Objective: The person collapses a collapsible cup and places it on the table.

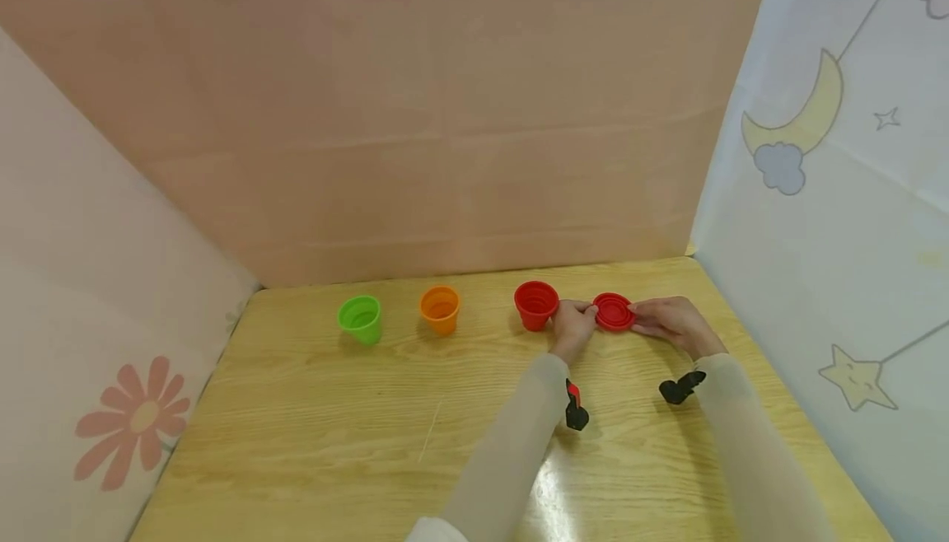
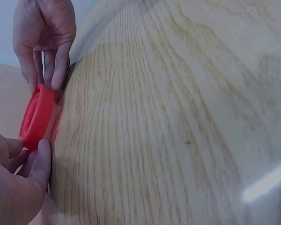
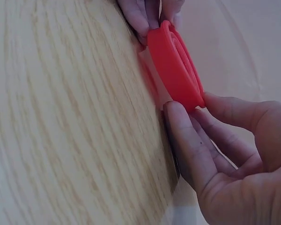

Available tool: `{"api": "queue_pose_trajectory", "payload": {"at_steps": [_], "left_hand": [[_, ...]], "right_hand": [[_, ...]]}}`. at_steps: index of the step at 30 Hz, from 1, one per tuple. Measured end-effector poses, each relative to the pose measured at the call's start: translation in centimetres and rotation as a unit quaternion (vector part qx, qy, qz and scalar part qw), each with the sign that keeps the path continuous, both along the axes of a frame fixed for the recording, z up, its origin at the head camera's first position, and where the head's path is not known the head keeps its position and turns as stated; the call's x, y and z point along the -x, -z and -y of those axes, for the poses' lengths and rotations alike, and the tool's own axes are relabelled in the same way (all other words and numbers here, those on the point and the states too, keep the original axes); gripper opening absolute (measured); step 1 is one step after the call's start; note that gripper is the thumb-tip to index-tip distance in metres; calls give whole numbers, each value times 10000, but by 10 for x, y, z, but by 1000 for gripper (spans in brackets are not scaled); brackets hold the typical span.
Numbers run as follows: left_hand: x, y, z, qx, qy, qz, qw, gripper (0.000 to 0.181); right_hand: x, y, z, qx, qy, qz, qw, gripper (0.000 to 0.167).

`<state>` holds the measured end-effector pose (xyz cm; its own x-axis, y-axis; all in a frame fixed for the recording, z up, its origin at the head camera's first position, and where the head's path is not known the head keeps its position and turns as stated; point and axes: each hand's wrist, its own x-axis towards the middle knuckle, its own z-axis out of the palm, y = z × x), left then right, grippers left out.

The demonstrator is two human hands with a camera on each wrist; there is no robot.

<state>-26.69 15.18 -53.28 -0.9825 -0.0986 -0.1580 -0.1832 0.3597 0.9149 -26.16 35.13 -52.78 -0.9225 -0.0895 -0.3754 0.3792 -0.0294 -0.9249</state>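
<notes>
A red collapsible cup [image 1: 614, 312], folded flat into a ringed disc, is held between both hands just above the wooden table. On its left edge, my left hand [image 1: 573, 329] pinches the rim with thumb and fingers. My right hand [image 1: 676, 321] pinches the opposite edge. In the left wrist view the flat red cup [image 2: 38, 117] is tilted, with fingers at both ends. The right wrist view shows its side wall [image 3: 171, 65] and a red reflection on the tabletop. An expanded red cup [image 1: 536, 305] stands right beside my left hand.
An orange cup [image 1: 441, 310] and a green cup [image 1: 361, 319], both expanded, stand further left along the back of the wooden table [image 1: 319, 443]. A brown panel [image 1: 445, 130] rises behind the table. Patterned walls flank it, the right one [image 1: 830, 221] near my right arm.
</notes>
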Motion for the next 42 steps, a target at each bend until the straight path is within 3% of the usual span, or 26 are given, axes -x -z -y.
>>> {"api": "queue_pose_trajectory", "payload": {"at_steps": [3,8,13,20,24,27,29,32,35,38,42], "left_hand": [[0,2,-1,-68,-19,-29,10000,11],[2,7,-6,399,-10,-141,9991,12],[0,10,-10,584,19,-261,9980,13],[-4,4,-12,831,290,-95,9961,14],[-9,1,-5,595,440,94,9972,14],[-18,3,8,231,766,153,9967,18],[-26,6,23,84,1180,161,9929,17],[-36,8,49,103,1772,35,9841,17],[-43,6,75,202,2145,-100,9765,18],[-47,2,100,264,2272,-141,9734,16],[-46,-5,132,135,2217,-133,9749,16]], "right_hand": [[-1,-2,1,-143,18,14,9999,52],[-2,-6,2,-396,51,47,9992,59],[-3,-4,4,-610,202,-138,9978,54],[0,1,8,-1059,283,-437,9930,46],[0,1,10,-1225,208,-537,9908,47],[-3,0,8,-1394,236,-511,9886,46],[-5,0,7,-1549,304,-530,9860,44],[-8,-1,7,-1818,432,-714,9798,42],[-8,-4,10,-2016,489,-880,9743,44],[-10,-8,15,-2072,542,-919,9725,45],[-11,-12,27,-2178,577,-1004,9691,46]]}}
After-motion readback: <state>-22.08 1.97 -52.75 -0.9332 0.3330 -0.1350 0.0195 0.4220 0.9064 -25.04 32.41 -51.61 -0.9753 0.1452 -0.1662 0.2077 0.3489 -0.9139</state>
